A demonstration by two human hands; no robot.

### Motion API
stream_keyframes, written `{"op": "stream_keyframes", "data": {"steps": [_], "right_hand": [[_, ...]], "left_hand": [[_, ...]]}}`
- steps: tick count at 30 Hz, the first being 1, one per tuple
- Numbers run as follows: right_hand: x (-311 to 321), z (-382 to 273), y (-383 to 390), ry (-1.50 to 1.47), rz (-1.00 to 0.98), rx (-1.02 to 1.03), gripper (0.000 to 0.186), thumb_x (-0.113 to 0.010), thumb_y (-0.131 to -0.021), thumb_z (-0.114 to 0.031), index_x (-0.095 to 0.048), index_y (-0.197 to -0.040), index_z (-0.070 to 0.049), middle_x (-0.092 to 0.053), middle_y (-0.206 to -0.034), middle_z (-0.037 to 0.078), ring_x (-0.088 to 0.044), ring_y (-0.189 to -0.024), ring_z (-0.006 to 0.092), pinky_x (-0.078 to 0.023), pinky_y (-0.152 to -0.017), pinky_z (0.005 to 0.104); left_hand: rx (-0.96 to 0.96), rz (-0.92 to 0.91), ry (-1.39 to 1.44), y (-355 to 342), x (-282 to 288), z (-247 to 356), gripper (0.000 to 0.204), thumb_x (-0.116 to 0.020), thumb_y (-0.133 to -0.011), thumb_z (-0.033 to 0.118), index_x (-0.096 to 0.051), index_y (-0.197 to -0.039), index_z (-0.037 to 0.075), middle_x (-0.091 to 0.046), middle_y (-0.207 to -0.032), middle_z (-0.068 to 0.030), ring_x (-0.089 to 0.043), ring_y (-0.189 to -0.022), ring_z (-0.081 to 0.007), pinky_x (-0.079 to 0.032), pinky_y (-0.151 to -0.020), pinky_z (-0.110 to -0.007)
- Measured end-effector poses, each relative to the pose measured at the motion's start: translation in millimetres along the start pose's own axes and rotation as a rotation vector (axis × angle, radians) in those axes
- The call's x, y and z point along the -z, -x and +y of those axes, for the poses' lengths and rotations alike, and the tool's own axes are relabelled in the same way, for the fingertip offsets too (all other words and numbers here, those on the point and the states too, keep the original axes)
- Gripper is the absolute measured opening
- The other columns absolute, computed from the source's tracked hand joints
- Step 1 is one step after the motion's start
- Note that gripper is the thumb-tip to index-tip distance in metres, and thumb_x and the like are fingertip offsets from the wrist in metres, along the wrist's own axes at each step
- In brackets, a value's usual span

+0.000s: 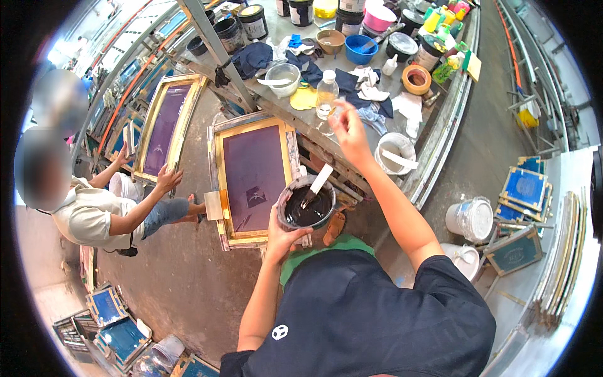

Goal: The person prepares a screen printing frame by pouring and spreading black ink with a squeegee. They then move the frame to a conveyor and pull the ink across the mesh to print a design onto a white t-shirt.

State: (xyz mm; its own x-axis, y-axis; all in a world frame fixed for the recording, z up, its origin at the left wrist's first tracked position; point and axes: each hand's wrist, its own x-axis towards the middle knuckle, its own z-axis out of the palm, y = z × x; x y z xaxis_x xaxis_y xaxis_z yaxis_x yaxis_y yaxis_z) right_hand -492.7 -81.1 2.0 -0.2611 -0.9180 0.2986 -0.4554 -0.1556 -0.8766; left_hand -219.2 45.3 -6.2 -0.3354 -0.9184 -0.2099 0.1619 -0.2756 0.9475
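My left hand [282, 235] grips a cup of dark ink [301, 210] from below and the side; a white-handled stick [320, 179] leans in it. My right hand [348, 132] is raised near the clear bottle [326, 85] at the table edge, its fingers pinched on something small that I cannot make out. Beyond the cup, a gold-edged screen frame with a purple mesh [248, 173] stands tilted. A white tub with a paddle [389, 147] sits right of my right hand.
The cluttered table [286, 103] spans ahead, with tubs, rags and bottles. At left, a co-worker [91, 213] holds another purple screen [163, 125]. White buckets [468, 220] and stacked screens [521, 188] stand at right; more screens [119, 333] lie at lower left.
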Motion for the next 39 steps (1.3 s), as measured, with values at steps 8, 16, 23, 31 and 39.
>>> {"op": "stream_keyframes", "data": {"steps": [8,16,23,31,39], "right_hand": [[-49.9,84.4,-81.8,-0.17,0.183,-0.036,0.09,-0.091,-0.07,-0.032,-0.044,-0.14,0.001,-0.056,-0.136,0.02,-0.056,-0.122,0.0292,-0.045,-0.102,0.0387],[12.8,-24.5,-18.3,-0.043,-0.543,-0.036,0.074,-0.076,-0.08,-0.059,-0.056,-0.121,-0.001,-0.063,-0.112,0.019,-0.061,-0.108,0.0308,-0.047,-0.094,0.0417],[45.2,-182.6,9.9,0.869,-1.281,0.386,0.07,-0.075,-0.078,-0.058,-0.065,-0.11,0.004,-0.067,-0.108,0.023,-0.067,-0.102,0.0359,-0.052,-0.09,0.0429],[-14.4,-256.2,45.9,1.39,-1.384,0.68,0.043,-0.083,-0.072,-0.043,-0.074,-0.078,-0.002,-0.073,-0.079,0.01,-0.073,-0.081,0.0264,-0.057,-0.069,0.0361],[-40.4,-290.0,50.4,1.517,-1.449,0.679,0.031,-0.085,-0.071,-0.033,-0.077,-0.082,-0.006,-0.074,-0.08,0.009,-0.073,-0.082,0.0242,-0.058,-0.07,0.035]], "left_hand": [[0.094,0.327,0.31,53.4,-13.0,-11.6,0.099,-0.085,-0.062,-0.008,-0.036,-0.147,0.006,-0.047,-0.143,-0.0124,-0.05,-0.131,-0.0257,-0.046,-0.108,-0.039],[-0.133,0.565,0.106,56.6,16.1,-15.2,0.094,-0.084,-0.066,-0.007,-0.037,-0.146,0.005,-0.048,-0.14,-0.0115,-0.052,-0.129,-0.0254,-0.045,-0.108,-0.04],[-0.238,0.377,-0.161,31.4,45.5,0.9,0.093,-0.089,-0.066,0.003,-0.035,-0.143,0.004,-0.052,-0.135,-0.0109,-0.055,-0.125,-0.0233,-0.045,-0.107,-0.039],[-0.343,0.294,-0.175,38.2,47.4,-17.6,0.095,-0.089,-0.069,0.005,-0.032,-0.145,0.005,-0.05,-0.138,-0.0125,-0.055,-0.126,-0.0234,-0.048,-0.107,-0.039],[-0.396,0.338,-0.386,52.0,56.4,-18.7,0.097,-0.09,-0.067,0.014,-0.037,-0.147,0.003,-0.042,-0.15,-0.0165,-0.049,-0.133,-0.0267,-0.046,-0.105,-0.037]]}}
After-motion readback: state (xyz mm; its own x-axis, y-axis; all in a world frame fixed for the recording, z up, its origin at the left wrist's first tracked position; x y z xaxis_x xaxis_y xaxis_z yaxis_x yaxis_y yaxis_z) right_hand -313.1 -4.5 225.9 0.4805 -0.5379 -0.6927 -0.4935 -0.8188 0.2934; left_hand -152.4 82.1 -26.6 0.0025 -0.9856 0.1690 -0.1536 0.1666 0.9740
